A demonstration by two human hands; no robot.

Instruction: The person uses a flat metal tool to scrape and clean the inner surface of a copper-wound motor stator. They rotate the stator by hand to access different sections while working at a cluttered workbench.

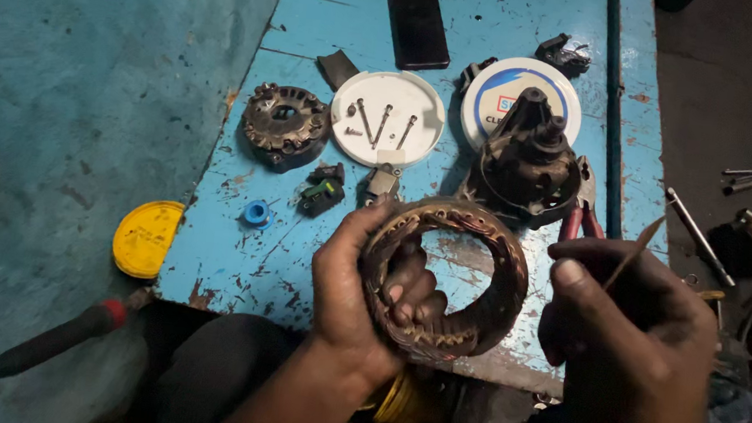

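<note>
A: Copper-wound stator ring [445, 279], lower centre of frame, held over the near edge of the blue worktop [520, 15]. Left hand [359, 296] closed on it, fingers through the bore. Right hand [632, 338] pinches a thin strip [633, 252].

B: Risks?

A: The strip's tip could nick the winding insulation if pushed hard. Grip looks greasy; a slip would likely drop the ring off the edge. Loose screws on the white lid [388, 117] may roll if jolted.
</note>
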